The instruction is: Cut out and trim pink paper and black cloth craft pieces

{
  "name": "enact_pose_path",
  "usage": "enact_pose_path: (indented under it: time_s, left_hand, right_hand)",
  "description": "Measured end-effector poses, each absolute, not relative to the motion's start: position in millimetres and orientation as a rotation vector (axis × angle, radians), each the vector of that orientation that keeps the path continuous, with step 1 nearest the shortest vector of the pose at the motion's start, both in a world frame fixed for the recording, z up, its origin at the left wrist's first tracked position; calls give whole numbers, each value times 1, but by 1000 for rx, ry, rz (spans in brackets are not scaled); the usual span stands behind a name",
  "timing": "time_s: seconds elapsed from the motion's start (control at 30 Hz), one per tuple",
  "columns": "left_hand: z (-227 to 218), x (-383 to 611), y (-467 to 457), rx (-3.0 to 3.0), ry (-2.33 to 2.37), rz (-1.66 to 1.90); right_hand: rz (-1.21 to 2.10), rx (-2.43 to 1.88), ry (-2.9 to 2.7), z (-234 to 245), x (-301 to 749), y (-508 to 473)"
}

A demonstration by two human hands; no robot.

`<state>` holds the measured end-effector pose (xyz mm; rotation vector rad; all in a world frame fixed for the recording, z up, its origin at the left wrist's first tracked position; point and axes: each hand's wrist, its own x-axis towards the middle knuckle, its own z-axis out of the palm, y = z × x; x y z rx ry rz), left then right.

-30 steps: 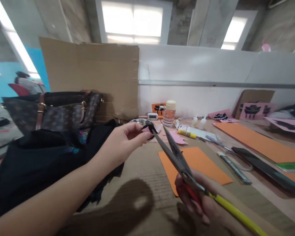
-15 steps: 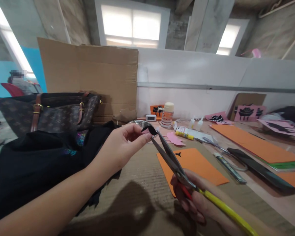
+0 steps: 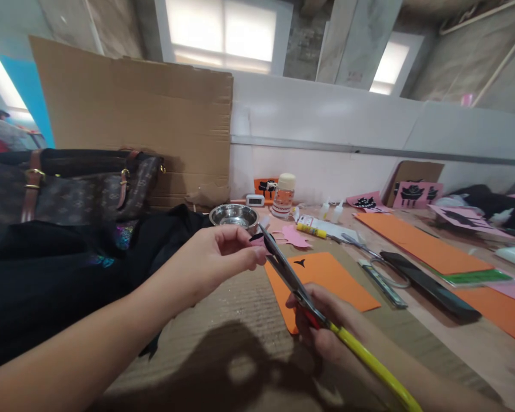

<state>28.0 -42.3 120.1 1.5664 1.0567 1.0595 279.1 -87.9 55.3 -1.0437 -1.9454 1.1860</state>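
Observation:
Between the thumb and fingers of my left hand is a small pink and black paper piece, mostly covered by the fingers. My right hand grips a pair of scissors with a yellow and a red handle. Their blades point up and left, nearly together, and meet the paper piece at my left fingertips. Below the blades lies an orange sheet with a small black paper cutout on it.
Behind my left hand stands a steel bowl. A glass jar, a yellow glue stick and a pink paper scrap lie beyond. To the right are a black case and a long orange sheet; a handbag and black cloth sit left.
The scissor blades have moved from spread apart to nearly together on the paper piece. The view has shifted a little to the right, so more of the steel bowl shows.

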Motion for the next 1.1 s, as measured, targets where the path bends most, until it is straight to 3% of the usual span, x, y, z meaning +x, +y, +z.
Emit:
enact_pose_path:
  time_s: [0.5, 1.1]
  left_hand:
    - [122, 25, -44, 1651, 1054, 1013]
    - [120, 26, -47, 1653, 1045, 1029]
  right_hand:
    - [1387, -926, -1851, 53, 276, -86]
    - [1222, -980, -1976, 73, 270, -90]
